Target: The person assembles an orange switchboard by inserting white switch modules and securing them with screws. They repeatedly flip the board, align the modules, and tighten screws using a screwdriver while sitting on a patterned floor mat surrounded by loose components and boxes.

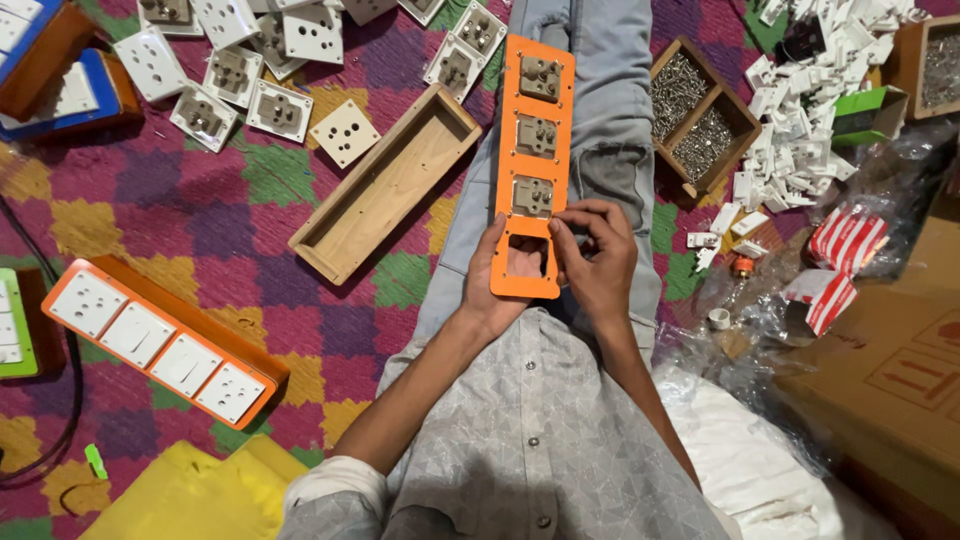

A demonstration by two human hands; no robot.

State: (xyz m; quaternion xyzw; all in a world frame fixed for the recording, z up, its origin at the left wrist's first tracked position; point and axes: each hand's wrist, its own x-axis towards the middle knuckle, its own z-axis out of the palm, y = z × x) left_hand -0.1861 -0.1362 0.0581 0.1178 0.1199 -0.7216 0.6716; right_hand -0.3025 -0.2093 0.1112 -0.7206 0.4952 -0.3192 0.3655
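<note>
An orange plate [533,160] lies along the person's leg, three of its four openings already fitted with socket modules and the nearest one still bare. The left hand [487,285] grips the plate's near end, while the right hand [597,255] pinches its edge beside the third module [533,196]. An open wooden box [385,182] waits just beside it on the patterned mat [200,220].

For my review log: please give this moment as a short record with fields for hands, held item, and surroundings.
left hand: grips the orange panel at its lower left edge
right hand: fingertips on the panel beside its empty cut-out
panel state: three sockets fitted, bottom opening empty, resting along the person's leg
left of leg: open wooden box, loose white sockets
right of leg: tray of screws, heap of white parts
</note>
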